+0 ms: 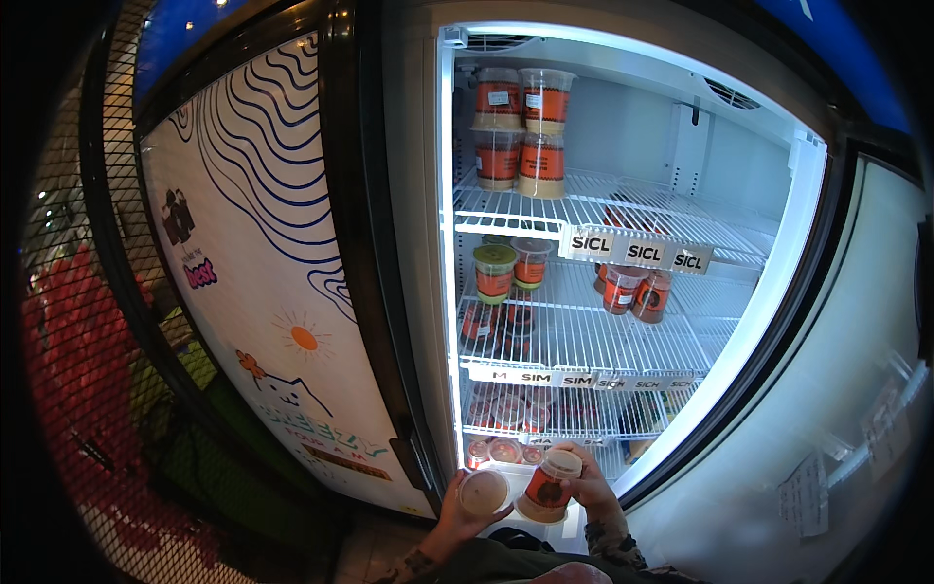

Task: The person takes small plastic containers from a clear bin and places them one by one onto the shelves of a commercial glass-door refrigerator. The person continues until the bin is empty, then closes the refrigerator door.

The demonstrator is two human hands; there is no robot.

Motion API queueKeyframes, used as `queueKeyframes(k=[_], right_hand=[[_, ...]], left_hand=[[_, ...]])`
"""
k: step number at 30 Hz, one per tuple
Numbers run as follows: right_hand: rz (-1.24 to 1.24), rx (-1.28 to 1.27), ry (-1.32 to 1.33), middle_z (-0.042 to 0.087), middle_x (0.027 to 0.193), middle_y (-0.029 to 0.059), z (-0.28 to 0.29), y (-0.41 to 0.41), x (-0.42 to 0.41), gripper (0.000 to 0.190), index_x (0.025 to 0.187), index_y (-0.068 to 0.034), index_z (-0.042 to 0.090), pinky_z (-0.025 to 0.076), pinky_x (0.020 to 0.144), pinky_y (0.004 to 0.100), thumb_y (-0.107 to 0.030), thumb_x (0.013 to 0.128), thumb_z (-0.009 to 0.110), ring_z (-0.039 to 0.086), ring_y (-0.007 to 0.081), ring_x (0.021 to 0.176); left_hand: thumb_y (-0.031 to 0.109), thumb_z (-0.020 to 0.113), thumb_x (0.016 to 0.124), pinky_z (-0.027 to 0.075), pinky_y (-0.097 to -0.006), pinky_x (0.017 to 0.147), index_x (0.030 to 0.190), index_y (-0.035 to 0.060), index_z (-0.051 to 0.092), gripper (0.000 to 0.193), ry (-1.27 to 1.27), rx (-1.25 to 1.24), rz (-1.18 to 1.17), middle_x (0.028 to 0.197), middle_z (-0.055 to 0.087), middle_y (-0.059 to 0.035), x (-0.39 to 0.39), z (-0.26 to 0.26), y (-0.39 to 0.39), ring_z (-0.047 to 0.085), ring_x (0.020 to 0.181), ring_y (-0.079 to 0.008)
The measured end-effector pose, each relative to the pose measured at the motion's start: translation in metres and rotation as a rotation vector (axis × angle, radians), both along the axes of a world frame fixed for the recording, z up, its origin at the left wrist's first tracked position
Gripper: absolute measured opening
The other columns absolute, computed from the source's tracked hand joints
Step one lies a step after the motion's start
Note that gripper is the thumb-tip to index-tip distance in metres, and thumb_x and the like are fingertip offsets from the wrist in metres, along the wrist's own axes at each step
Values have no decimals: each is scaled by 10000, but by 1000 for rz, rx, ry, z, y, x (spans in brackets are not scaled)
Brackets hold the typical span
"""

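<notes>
At the bottom of the open display fridge, my left hand (461, 520) grips a lidded plastic cup (484, 492) with its round top facing me. Beside it, my right hand (594, 488) holds another lidded cup (547, 490), tilted, with an orange-red label band and tan contents. Stacked cups with orange bands (542, 164) stand on the top wire shelf (606, 193) at the left. One shelf lower are a green-filled cup (495, 274) at the left and brown-filled cups (624, 288) at the right.
Smaller lidded cups (505, 450) sit on the low shelves. Shelf-edge label strips (635, 250) bear lettering. The glass door (839, 350) stands open at the right. A white decorated panel (284, 292) and a wire mesh (95, 350) are at the left.
</notes>
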State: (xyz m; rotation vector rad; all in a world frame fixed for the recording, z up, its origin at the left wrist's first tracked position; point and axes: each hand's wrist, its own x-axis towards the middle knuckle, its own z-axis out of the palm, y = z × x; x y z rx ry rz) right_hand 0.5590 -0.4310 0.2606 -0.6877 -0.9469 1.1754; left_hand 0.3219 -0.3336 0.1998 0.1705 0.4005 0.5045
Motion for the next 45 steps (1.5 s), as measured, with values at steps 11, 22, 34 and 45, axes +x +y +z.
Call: queueKeyframes(k=[11,22,34,45], right_hand=[[-560,674,-286,641,1160,115,250,44,54,731,1318,-16,501,549,969,410,-424,806,827,652,246,1098],[-679,418,138,510,1106,139,410,141,73,689,1254,-54,325,561,852,450,-273,825,817,530,213,925],[-504,217,668,528,1086,124,410,205,63,584,1260,-135,467,506,841,472,-254,804,813,528,253,1015],[-754,258,-524,691,1111,118,392,225,55,684,1165,-39,616,549,887,379,-301,619,933,688,240,975]], left_hand=[[205,831,813,463,-409,1056,1442,95,289,838,-164,1266,420,1332,515,-146,40,242,57,525,1258,-241],[147,807,788,537,-415,929,1408,100,245,838,292,1742,900,1247,556,-214,164,451,170,608,1138,-313],[4,756,745,525,-429,945,1354,35,271,780,662,1557,850,1207,555,-234,171,428,224,603,1130,-359],[12,797,633,509,-457,988,1460,142,218,1018,993,1559,790,1285,471,-247,163,432,207,562,1183,-416]])
